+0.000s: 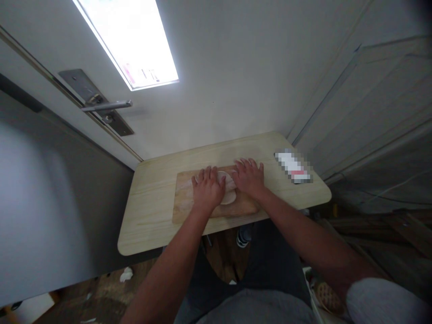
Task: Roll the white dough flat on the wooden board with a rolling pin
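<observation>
A pale, flat round of dough (228,198) lies on a wooden board (182,204). Across it runs what looks like a wooden rolling pin (229,182), partly covered by my hands. My left hand (207,186) rests over the pin's left part, fingers stretched forward and thumb out to the side. Over its right part lies my right hand (249,177), palm down with the fingers spread. Neither hand's fingers are wrapped round the pin. My palms hide where they touch it.
The board sits on a light wood table (148,198) against a white door with a metal handle (108,105). A phone-like object (293,165), its screen blurred out, lies at the table's right. A grey panel (50,193) stands at the left. Crumpled white paper (126,274) is on the floor.
</observation>
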{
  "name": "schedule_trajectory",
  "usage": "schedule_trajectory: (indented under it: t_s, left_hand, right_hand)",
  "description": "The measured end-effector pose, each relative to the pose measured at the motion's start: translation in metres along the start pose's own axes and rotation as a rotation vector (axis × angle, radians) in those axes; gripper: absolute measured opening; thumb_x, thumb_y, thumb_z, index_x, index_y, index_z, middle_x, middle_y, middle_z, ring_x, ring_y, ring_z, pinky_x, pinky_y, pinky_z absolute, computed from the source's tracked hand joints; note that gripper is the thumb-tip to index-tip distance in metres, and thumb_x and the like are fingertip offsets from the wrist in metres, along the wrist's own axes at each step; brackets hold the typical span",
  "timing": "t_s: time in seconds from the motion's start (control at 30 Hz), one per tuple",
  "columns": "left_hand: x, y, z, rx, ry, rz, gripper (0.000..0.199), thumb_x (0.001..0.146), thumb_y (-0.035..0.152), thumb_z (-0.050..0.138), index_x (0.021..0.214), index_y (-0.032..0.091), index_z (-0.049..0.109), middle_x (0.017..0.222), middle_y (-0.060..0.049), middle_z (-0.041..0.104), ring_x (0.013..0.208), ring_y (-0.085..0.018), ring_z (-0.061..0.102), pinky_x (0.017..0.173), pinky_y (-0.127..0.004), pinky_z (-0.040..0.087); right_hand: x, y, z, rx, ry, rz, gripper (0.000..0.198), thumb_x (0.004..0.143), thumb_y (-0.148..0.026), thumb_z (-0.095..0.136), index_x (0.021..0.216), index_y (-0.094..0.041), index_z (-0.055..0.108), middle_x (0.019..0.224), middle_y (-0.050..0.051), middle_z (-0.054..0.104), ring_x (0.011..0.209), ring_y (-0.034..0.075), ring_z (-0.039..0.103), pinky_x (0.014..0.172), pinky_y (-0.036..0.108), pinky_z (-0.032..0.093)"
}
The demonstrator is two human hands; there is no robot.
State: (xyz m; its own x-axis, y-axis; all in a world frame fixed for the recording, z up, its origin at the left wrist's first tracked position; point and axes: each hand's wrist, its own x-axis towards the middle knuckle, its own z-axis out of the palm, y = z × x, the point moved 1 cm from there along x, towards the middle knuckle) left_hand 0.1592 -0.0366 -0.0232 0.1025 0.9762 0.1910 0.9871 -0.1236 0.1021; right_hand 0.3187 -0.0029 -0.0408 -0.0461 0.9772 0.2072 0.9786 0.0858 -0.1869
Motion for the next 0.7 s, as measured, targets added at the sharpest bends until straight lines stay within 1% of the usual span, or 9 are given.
schedule_trajectory:
  t_s: [0.1,0.2,0.3,0.37,0.53,0.7]
  left_hand:
    - [0.015,-0.008,0.003,-0.012,-0.016,0.005,0.054,0.101,0.051,0.027,0.144,0.023,0.045,0.152,-0.011,0.047,0.139,-0.032,0.04,0.112,-0.055,0.031]
    - [0.027,-0.015,0.006,-0.039,-0.028,0.02,0.051,0.102,0.048,0.028,0.141,0.022,0.048,0.149,-0.012,0.049,0.135,-0.029,0.044,0.11,-0.05,0.035]
    - [0.038,-0.021,0.008,-0.068,-0.018,0.013,0.048,0.103,0.046,0.028,0.137,0.021,0.05,0.145,-0.012,0.052,0.132,-0.028,0.047,0.108,-0.048,0.037]
    - [0.044,-0.023,0.01,-0.078,-0.015,0.003,0.046,0.102,0.045,0.029,0.135,0.021,0.052,0.143,-0.013,0.054,0.13,-0.028,0.049,0.108,-0.049,0.037]
    - [0.057,-0.025,0.009,-0.053,-0.008,-0.008,0.043,0.102,0.043,0.031,0.129,0.021,0.056,0.136,-0.013,0.058,0.125,-0.03,0.052,0.11,-0.057,0.032]
    - [0.055,-0.024,0.007,-0.043,-0.048,-0.032,0.044,0.101,0.043,0.029,0.129,0.02,0.056,0.134,-0.014,0.059,0.124,-0.03,0.052,0.109,-0.056,0.034]
  right_hand:
    - [0.015,-0.005,0.0,0.011,-0.008,0.004,0.048,0.098,-0.041,0.038,0.141,-0.022,0.052,0.148,0.01,0.05,0.138,0.034,0.037,0.111,0.061,0.019]
    - [0.028,-0.009,-0.001,0.019,0.0,-0.001,0.049,0.097,-0.041,0.04,0.14,-0.02,0.052,0.146,0.012,0.052,0.135,0.034,0.039,0.11,0.061,0.021]
    - [0.041,-0.013,0.001,0.024,0.001,0.007,0.05,0.094,-0.041,0.042,0.137,-0.019,0.054,0.143,0.013,0.054,0.132,0.035,0.041,0.109,0.061,0.021]
    - [0.049,-0.016,0.002,0.027,0.004,0.02,0.049,0.092,-0.04,0.044,0.135,-0.017,0.055,0.139,0.015,0.057,0.129,0.034,0.044,0.108,0.06,0.023]
    - [0.063,-0.018,0.005,0.049,-0.006,0.057,0.048,0.09,-0.039,0.046,0.129,-0.015,0.059,0.13,0.017,0.062,0.121,0.033,0.051,0.105,0.056,0.028]
    - [0.064,-0.018,0.005,0.043,-0.041,0.062,0.048,0.089,-0.039,0.046,0.128,-0.014,0.061,0.129,0.018,0.063,0.119,0.034,0.052,0.104,0.055,0.03]
